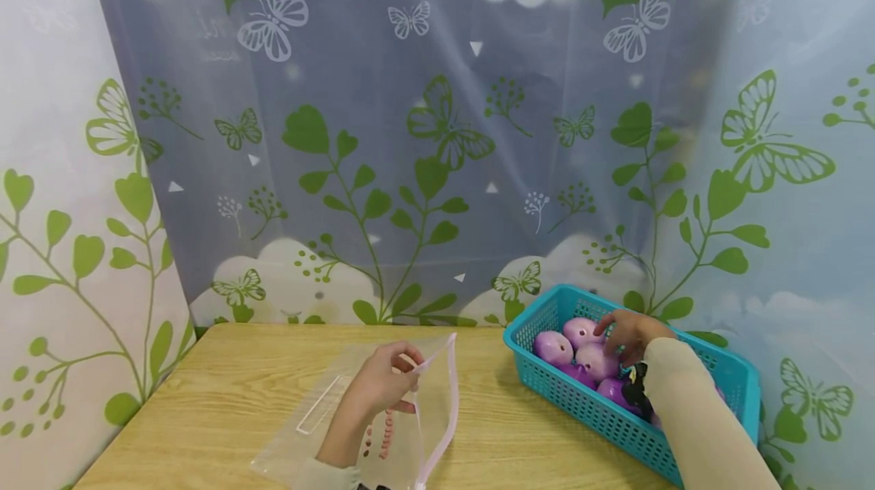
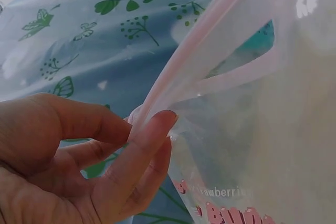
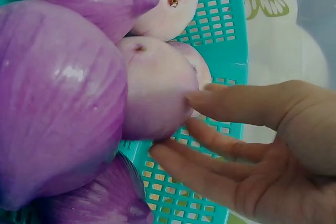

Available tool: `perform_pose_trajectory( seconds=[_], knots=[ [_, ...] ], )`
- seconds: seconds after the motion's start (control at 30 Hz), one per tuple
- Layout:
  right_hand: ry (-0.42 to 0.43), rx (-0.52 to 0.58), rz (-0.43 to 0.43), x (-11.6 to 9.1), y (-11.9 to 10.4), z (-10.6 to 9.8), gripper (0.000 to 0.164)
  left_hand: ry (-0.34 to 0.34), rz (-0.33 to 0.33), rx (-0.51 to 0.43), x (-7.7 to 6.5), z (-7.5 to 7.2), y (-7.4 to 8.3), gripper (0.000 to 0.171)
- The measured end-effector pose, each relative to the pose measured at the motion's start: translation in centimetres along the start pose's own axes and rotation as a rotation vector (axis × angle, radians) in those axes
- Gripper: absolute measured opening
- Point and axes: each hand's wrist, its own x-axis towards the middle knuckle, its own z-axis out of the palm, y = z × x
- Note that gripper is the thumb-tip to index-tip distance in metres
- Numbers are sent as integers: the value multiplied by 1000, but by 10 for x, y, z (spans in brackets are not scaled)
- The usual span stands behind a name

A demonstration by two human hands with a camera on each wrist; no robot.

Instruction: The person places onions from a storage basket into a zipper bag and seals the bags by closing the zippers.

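Note:
My left hand (image 1: 379,384) pinches the pink zip edge of a clear plastic zip bag (image 1: 403,441) between thumb and fingers. The bag's mouth gapes toward the right, and red-pink lettering (image 2: 236,214) shows on its side in the left wrist view. Over at the right, my right hand (image 1: 632,334) reaches into a turquoise basket (image 1: 748,399) of purple onions (image 1: 552,348). In the right wrist view, its thumb and fingertips are spread at the edge of a pale purple onion (image 3: 155,93). The forearm hides part of the basket's contents.
The basket stands at the right of a wood-grain table (image 1: 232,376), close to the printed curtain (image 1: 383,194) behind. Larger, darker purple onions (image 3: 58,98) crowd beside the pale one.

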Motion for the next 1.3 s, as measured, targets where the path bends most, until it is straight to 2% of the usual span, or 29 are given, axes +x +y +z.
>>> perform_pose_trajectory(
  seconds=[0.13, 0.4, 0.67, 0.97, 1.3],
  knots=[
    [27, -31, -12, 0, -2, 2, 51, 2, 3, -7, 0, 0, 1, 15],
    [13, -109, -24, 2, -5, 8, 49, 3, 8, -28, -1, 3, 4, 16],
    [9, -126, -33, 1, -8, 10, 46, 37, 24, -17, -2, 8, 5, 18],
    [3, -166, -18, 0, -12, 11, 47, 36, 33, 3, -3, 8, 6, 18],
    [12, -100, -6, 1, -11, 12, 51, 41, 44, -9, -3, 8, 7, 19]
  ],
)
